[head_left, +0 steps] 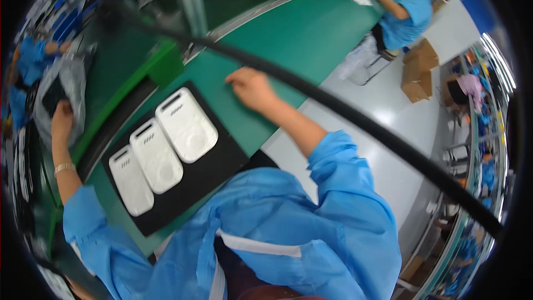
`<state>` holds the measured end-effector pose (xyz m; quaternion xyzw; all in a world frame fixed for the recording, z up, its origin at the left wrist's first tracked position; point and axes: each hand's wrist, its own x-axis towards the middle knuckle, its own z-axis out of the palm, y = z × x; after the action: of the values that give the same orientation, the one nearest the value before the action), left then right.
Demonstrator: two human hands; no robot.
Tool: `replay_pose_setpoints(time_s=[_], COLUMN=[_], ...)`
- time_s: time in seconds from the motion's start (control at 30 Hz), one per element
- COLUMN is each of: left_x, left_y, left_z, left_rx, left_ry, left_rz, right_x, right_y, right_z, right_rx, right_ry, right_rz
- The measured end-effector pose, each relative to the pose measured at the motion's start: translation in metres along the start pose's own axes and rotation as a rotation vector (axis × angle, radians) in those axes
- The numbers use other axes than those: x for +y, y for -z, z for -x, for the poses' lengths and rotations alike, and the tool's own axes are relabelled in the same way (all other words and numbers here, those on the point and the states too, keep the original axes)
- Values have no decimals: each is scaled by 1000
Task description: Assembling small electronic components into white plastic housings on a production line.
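At the far left my left hand is at a clear plastic bag, its fingers closed on the plastic. Something dark shows at the bag, just beyond the fingertips; its kind is unclear. Over the green table my right hand is half curled, thumb and index finger apart, with nothing visible in it. Between my arms a black mat bears three white rounded plastic housings in a slanted row: a left one, a middle one and a right one. Each has a dark slot near its far end.
A green raised rail runs between the mat and the bag. A dark bar crosses the view diagonally. Along the green table, a co-worker in blue sits at the far right near a cardboard box. Another person is at far left.
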<state>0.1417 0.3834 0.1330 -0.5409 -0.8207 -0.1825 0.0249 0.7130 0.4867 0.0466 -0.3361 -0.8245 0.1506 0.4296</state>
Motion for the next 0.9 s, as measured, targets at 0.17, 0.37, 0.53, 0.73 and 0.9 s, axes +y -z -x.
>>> replay_pose_setpoints(time_s=[0.17,0.37,0.53,0.73,0.9], left_x=[12,38,44,5,36], left_y=[10,15,10,13,9], left_z=[18,23,31,22,24], left_rx=[40,93,227,141,176], left_ry=[-38,97,126,48,181], left_rz=[53,-198,-178,-116,-153], right_x=[4,14,4,-2,-5], right_y=[50,57,59,53,56], right_z=[-1,-4,-15,-37,-40], right_rx=[10,-91,-209,-356,-252], right_ry=[-345,-327,111,-4,-628], right_rz=[-55,51,389,400,-239])
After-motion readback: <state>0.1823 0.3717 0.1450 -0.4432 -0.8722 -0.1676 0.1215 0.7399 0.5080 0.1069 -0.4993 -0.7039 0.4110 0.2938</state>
